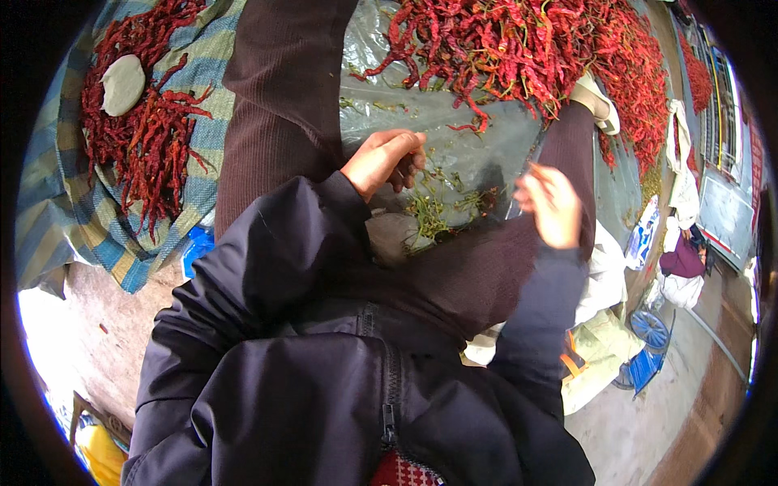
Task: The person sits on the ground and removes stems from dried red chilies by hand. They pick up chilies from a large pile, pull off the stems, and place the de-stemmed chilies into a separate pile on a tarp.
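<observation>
My left hand (389, 161) is curled above the plastic sheet (504, 130) between my legs, its thumb against the forefinger. Nothing shows in its grip. Motion blurs my right hand (550, 203), raised near my right knee with the fingers bent; whether it pinches something small is unclear. Below and between the hands, green chili stems (431, 212) lie scattered on the sheet. A large heap of red chili peppers (504, 42) rises beyond them, with a few loose pods at its near edge.
To the left, more red chilies (152, 140) rest on a checked cloth (206, 67), a whitish round object (123, 85) on top. A shoe (598, 103) touches the heap. Right of me are a pale bag (602, 340), a blue-wheeled cart (650, 331) and white sacks (681, 291).
</observation>
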A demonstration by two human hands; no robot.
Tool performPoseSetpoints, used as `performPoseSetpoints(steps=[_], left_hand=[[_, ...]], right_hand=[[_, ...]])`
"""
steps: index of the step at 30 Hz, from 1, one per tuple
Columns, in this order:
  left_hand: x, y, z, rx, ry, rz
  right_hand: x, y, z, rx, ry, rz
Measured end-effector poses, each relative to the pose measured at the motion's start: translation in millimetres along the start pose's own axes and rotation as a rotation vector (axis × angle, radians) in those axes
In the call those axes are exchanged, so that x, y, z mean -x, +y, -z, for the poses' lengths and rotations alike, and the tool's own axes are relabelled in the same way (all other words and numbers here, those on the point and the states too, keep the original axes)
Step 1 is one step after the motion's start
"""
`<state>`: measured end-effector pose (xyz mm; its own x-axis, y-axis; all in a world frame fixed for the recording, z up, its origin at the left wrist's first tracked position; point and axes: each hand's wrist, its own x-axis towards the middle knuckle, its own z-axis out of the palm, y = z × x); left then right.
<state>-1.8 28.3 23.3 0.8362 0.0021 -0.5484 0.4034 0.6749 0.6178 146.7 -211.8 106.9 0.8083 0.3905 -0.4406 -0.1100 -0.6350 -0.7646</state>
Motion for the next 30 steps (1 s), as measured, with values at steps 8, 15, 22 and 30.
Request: performPoseSetpoints(steps=[8, 15, 22, 30], left_hand=[[-8.9, -8.8, -1.2, -0.049, -0.049, -0.01], [-7.2, -8.3, -0.9, -0.087, 0.037, 0.074], [-12.8, -10.8, -2.8, -0.045, 0.033, -0.117], [-13.0, 10.6, -17.6, 0.22, -0.143, -0.198]], right_hand=[[86.6, 18.1, 132.7, 0.988, 0.582, 0.113], [-93.9, 36.5, -77.9, 0.852, 0.115, 0.389], [-45.4, -15.6, -57.1, -0.3, -0.266, -0.061], [-15.2, -53.4, -78.4, -0.449, -0.457, -0.155]])
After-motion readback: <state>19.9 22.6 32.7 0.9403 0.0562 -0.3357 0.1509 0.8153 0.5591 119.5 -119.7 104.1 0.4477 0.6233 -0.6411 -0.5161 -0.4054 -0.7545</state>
